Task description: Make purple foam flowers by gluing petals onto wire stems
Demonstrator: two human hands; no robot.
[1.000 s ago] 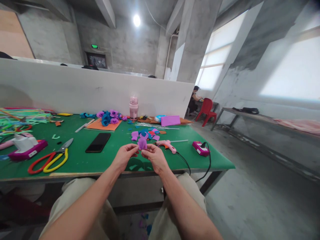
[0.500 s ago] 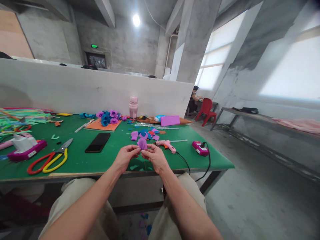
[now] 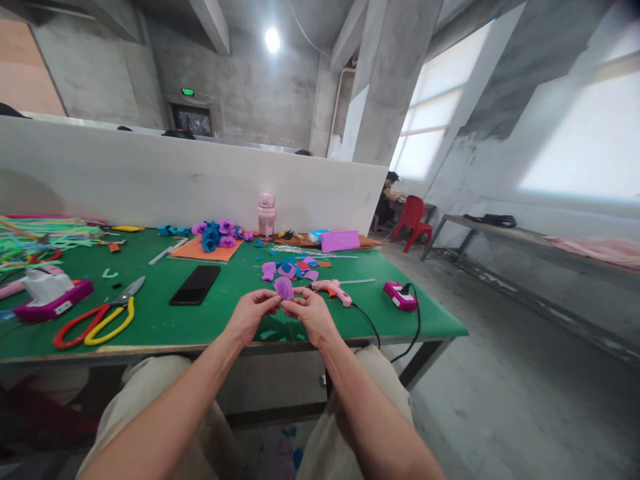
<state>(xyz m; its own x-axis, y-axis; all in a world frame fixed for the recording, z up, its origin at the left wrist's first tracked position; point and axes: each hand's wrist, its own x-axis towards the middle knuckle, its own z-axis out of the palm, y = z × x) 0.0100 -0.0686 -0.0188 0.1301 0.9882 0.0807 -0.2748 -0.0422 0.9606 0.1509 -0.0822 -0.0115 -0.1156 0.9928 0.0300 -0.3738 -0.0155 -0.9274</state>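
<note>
Purple, curled felt petal (image 3: 285, 287) between fingertips

On the table (image 3: 200, 323), the phone (image 3: 195, 285) lies between scissors (image 3: 97, 319) and glue gun (image 3: 333, 291).

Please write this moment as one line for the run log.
left hand: pinches purple flower piece | right hand: pinches same piece | below: green table | near: pink glue gun

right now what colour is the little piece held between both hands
Purple, a small petal-like foam piece pinched between the left hand and right hand; the head view shows it.
</note>
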